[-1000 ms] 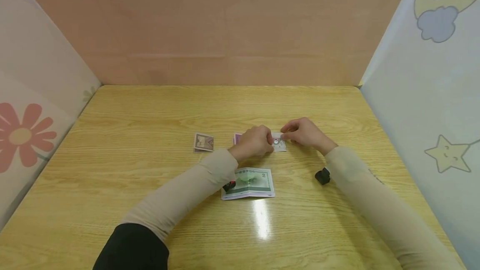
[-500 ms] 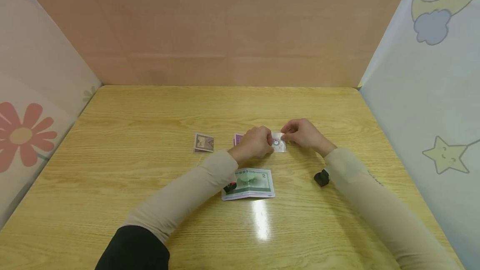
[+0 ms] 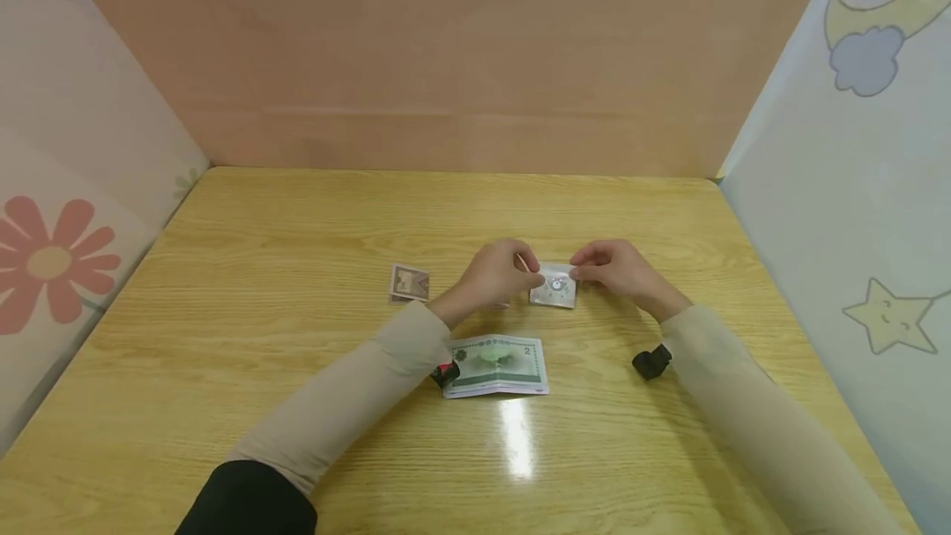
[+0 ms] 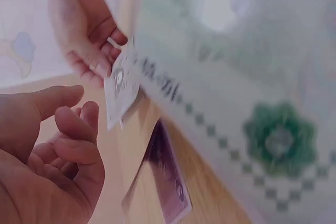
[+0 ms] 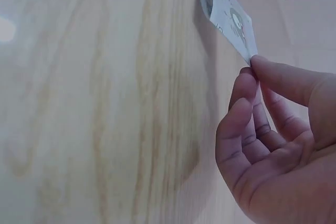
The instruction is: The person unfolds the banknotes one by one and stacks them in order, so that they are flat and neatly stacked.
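Note:
A small white folded paper note with a bear-like picture (image 3: 553,287) stands slightly raised over the table. My right hand (image 3: 620,271) pinches its upper right corner between thumb and fingers, as the right wrist view (image 5: 281,135) also shows. Left of the note is my left hand (image 3: 498,271); in the left wrist view its thumb and fingers (image 4: 60,150) are loosely bent and apart from the paper. Beneath the left hand lies a purple folded note (image 4: 170,177), mostly hidden in the head view.
Farther left on the wooden table (image 3: 297,229) sits a brown folded note (image 3: 410,282). Nearer me lies a stack of folded notes with a green one marked 2 on top (image 3: 498,366). Black wrist devices (image 3: 652,362) hang by the sleeves. Patterned walls enclose the sides.
My left hand has moved a little off the white note, whose left edge now shows. The right hand keeps its pinch and has shifted slightly right. The head view has tilted a little.

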A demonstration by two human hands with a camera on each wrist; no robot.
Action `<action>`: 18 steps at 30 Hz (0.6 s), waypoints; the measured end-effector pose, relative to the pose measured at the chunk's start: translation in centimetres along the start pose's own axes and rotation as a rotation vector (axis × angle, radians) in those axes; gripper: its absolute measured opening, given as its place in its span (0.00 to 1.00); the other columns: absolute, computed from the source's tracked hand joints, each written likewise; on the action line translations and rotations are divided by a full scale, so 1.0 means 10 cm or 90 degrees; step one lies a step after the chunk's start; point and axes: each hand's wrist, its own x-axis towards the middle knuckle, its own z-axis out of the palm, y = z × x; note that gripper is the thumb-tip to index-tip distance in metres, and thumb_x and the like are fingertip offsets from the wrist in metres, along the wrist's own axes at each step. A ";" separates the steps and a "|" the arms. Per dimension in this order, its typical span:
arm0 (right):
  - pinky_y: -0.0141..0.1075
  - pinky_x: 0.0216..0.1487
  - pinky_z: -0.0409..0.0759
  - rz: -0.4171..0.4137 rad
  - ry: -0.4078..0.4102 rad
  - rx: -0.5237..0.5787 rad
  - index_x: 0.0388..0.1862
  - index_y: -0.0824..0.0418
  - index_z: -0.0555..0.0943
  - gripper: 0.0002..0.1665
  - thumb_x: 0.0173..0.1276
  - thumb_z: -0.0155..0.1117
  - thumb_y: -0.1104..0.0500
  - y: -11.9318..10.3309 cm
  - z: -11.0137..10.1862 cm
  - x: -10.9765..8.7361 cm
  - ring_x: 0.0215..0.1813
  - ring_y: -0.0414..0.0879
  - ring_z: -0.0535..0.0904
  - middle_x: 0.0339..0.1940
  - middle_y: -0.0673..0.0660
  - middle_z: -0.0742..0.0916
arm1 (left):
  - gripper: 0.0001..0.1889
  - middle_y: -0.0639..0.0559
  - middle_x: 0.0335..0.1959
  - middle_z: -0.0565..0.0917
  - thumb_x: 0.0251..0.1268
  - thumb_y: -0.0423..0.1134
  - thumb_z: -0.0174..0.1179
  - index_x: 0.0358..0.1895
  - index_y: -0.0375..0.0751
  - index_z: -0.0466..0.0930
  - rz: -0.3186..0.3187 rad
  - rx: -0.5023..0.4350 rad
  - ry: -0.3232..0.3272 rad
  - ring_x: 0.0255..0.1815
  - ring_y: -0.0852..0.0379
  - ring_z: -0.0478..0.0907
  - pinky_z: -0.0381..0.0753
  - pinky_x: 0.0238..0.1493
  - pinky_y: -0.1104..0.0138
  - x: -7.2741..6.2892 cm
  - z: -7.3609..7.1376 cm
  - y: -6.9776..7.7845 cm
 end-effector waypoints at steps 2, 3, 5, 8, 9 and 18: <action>0.37 0.39 0.80 -0.003 -0.003 0.026 0.52 0.67 0.80 0.17 0.71 0.68 0.58 -0.01 -0.01 -0.04 0.39 0.49 0.80 0.40 0.58 0.87 | 0.07 0.52 0.33 0.83 0.64 0.42 0.71 0.37 0.46 0.82 -0.008 -0.037 0.003 0.26 0.50 0.82 0.80 0.24 0.66 -0.01 -0.05 -0.02; 0.37 0.39 0.81 -0.004 -0.001 0.037 0.52 0.67 0.80 0.17 0.71 0.68 0.58 -0.02 -0.02 -0.06 0.38 0.49 0.80 0.40 0.58 0.86 | 0.07 0.52 0.34 0.83 0.65 0.42 0.70 0.38 0.46 0.82 -0.014 -0.057 0.003 0.26 0.48 0.82 0.81 0.24 0.65 -0.02 -0.07 -0.03; 0.38 0.39 0.81 -0.014 0.004 0.059 0.53 0.68 0.80 0.18 0.71 0.68 0.58 -0.04 -0.03 -0.11 0.38 0.50 0.81 0.40 0.59 0.86 | 0.08 0.50 0.35 0.83 0.66 0.42 0.69 0.41 0.44 0.82 -0.027 -0.108 -0.002 0.24 0.44 0.82 0.82 0.23 0.61 -0.04 -0.12 -0.05; 0.40 0.39 0.82 -0.032 0.019 0.081 0.53 0.68 0.80 0.18 0.72 0.68 0.58 -0.07 -0.03 -0.19 0.39 0.52 0.80 0.40 0.59 0.86 | 0.10 0.45 0.38 0.84 0.66 0.42 0.69 0.45 0.44 0.82 -0.039 -0.170 -0.003 0.20 0.47 0.79 0.80 0.21 0.62 -0.05 -0.17 -0.09; 0.40 0.39 0.82 -0.043 0.024 0.087 0.53 0.68 0.80 0.17 0.72 0.68 0.58 -0.09 -0.03 -0.21 0.40 0.53 0.80 0.40 0.59 0.86 | 0.11 0.43 0.39 0.85 0.66 0.43 0.69 0.46 0.44 0.82 -0.042 -0.187 -0.006 0.18 0.49 0.78 0.78 0.19 0.63 -0.06 -0.18 -0.10; 0.42 0.43 0.82 -0.078 0.046 0.121 0.52 0.66 0.80 0.17 0.71 0.69 0.56 -0.27 0.01 -0.40 0.44 0.57 0.80 0.42 0.56 0.86 | 0.17 0.35 0.50 0.84 0.67 0.43 0.69 0.55 0.42 0.82 -0.075 -0.336 -0.031 0.22 0.54 0.80 0.79 0.23 0.68 -0.15 -0.26 -0.11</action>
